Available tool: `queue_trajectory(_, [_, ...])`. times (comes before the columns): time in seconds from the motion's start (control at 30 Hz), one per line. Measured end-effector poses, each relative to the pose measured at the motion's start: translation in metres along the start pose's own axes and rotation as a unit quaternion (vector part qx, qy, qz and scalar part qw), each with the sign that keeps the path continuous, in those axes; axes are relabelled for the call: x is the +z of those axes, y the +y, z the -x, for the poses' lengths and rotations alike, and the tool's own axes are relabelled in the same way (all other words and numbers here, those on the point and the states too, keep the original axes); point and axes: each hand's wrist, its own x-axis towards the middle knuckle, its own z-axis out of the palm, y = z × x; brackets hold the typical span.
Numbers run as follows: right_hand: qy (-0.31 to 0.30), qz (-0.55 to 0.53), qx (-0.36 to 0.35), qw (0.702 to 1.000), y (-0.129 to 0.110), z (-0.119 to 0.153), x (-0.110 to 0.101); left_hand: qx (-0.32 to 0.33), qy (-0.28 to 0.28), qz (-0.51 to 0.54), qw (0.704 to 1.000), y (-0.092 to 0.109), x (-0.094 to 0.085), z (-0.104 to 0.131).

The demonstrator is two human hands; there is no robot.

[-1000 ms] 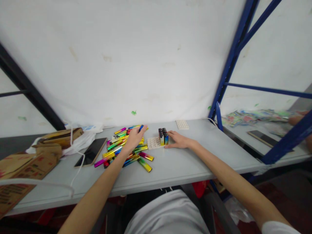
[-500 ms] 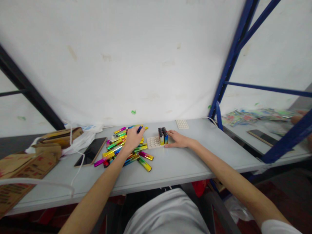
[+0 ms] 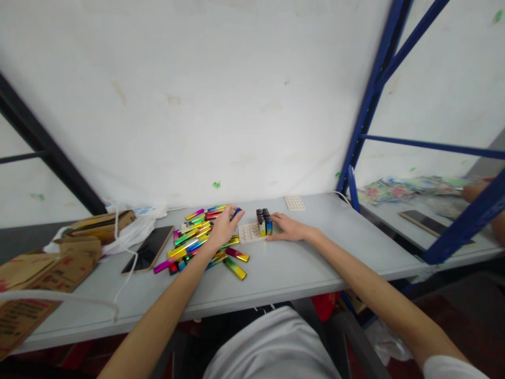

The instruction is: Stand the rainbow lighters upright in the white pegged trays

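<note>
A dark blue lighter [image 3: 235,213] is pinched in my left hand [image 3: 224,227], over the right edge of a loose pile of shiny multicoloured lighters [image 3: 193,239]. Just right of it lies a white tray [image 3: 248,232] with rows of small sockets. Several lighters [image 3: 263,222] with black tops stand upright together at the tray's right end. My right hand [image 3: 290,227] grips that end of the tray, thumb at the front corner and fingers beside the standing lighters. Part of the pile is hidden behind my left forearm.
A second white tray [image 3: 295,203] lies near the wall. To the left are a phone [image 3: 148,248], a white cable [image 3: 127,284] and cardboard boxes [image 3: 51,273]. A blue metal frame [image 3: 366,110] rises at right, with a person's hand [image 3: 475,192] beyond it.
My left hand has moved right, from above the pile toward the tray, with the blue lighter in it. The right hand stays at the tray's end.
</note>
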Motion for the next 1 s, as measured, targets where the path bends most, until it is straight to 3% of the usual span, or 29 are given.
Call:
queue_trajectory(0.27, [-0.009,0.006,0.001,1.000,0.000,0.000,0.000,-0.033,-0.022,0.057,0.998,-0.008,0.007,0.001])
queue_trajectory(0.5, [-0.002,-0.002,0.004,1.000,0.001,0.000,0.002,0.054,-0.044,-0.019,0.997,0.006,0.010,-0.001])
queue_trajectory(0.73, [0.007,-0.009,-0.007,1.000,0.000,0.001,0.001,0.084,-0.043,-0.004,0.996,0.003,0.018,-0.001])
queue_trajectory(1.0, [0.008,-0.006,-0.007,1.000,0.001,0.000,0.002,0.081,-0.079,-0.008,0.994,0.000,0.023,-0.006])
